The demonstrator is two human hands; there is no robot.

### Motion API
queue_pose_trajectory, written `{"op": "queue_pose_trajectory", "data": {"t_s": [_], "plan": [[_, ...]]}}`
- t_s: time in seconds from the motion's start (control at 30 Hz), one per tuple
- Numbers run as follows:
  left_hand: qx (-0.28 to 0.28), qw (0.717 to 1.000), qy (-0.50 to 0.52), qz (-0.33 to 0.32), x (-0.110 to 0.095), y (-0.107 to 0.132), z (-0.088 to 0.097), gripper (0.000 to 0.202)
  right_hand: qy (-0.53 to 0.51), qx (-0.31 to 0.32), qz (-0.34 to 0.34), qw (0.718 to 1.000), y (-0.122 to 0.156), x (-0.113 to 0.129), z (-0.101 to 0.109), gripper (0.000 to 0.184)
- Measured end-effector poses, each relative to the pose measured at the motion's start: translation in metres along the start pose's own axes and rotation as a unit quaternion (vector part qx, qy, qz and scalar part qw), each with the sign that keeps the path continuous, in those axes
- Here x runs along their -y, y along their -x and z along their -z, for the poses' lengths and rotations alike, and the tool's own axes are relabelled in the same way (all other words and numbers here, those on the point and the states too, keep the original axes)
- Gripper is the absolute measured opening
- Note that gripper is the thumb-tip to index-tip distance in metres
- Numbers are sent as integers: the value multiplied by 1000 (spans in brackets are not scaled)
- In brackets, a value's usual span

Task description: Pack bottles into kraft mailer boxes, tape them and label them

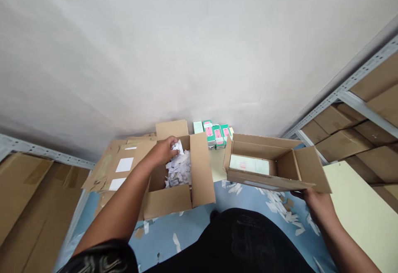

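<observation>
A wad of white paper (177,146) sat just left of the frame's centre, pinched in the curled fingers of the left hand (163,150). That hand hovered over the open box (174,167) there, which was filled with crumpled white paper scraps (179,171); the wad was at the top of that heap, near the box's far wall.

Right of centre, a second, longer box (270,165) was held up and tilted toward the camera, its flaps open. The right hand (317,204) gripped it from below at its near right corner, fingers closed under the cardboard with the thumb side tucked beneath the flap. Inside it lay a pale flat pack (248,164) against the bottom.

Between the two boxes, farther back against the wall, stood a row of small green-and-pink cartons (214,134). Flattened cardboard with white labels (120,167) lay left of the paper-filled box. White paper bits (280,204) were strewn over the blue floor (192,223) at lower centre. A pale yellow board (357,206) ran along the lower right, and metal shelving (348,95) stacked with brown boxes filled the right edge. More cardboard leaned at the lower left.
</observation>
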State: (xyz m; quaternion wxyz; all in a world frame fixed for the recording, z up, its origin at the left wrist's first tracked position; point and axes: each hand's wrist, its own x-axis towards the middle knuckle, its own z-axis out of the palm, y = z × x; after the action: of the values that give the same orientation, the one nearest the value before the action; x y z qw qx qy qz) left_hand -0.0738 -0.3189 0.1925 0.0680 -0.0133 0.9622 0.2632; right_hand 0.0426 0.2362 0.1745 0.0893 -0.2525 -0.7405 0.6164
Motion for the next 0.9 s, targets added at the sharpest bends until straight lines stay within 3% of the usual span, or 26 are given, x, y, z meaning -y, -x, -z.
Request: {"op": "queue_pose_trajectory", "data": {"t_s": [0.07, 0.13, 0.27, 0.37, 0.47, 0.53, 0.6, 0.67, 0.73, 0.8, 0.87, 0.9], "plan": [[-42, 997, 52, -32, -46, 23, 19, 42, -5, -1, 3, 1000, -2, -4, 0, 58], [-32, 990, 101, -98, -95, 44, 25, 39, -8, -6, 1, 1000, -3, -8, 1, 56], [35, 966, 118, -229, -180, 58, 9, 31, -18, -17, 0, 1000, -1, -15, 7, 48], [70, 951, 106, -281, -220, 48, -11, 36, -25, -27, -12, 999, 5, -22, 17, 44], [105, 935, 97, -325, -243, 41, -33, 54, -30, -30, -22, 999, 10, -29, 33, 41], [76, 926, 102, -354, -251, 43, -51, 58, -35, -40, -25, 998, 12, -35, 49, 37], [6, 924, 133, -358, -256, 48, -74, 52, -42, -63, -28, 997, 13, -43, 68, 34], [-39, 933, 194, -300, -263, 52, -104, 54, -54, -89, -29, 994, 12, -54, 91, 32], [36, 941, 265, -208, -277, 54, -139, 64, -65, -112, -39, 991, 9, -70, 118, 31], [176, 922, 311, -146, -299, 53, -174, 63, -65, -133, -55, 987, 7, -89, 147, 29], [265, 901, 317, -132, -330, 52, -208, 56, -52, -150, -70, 985, 5, -109, 177, 27], [269, 904, 302, -140, -347, 51, -223, 53, -45, -157, -76, 984, 4, -118, 192, 27]]}}
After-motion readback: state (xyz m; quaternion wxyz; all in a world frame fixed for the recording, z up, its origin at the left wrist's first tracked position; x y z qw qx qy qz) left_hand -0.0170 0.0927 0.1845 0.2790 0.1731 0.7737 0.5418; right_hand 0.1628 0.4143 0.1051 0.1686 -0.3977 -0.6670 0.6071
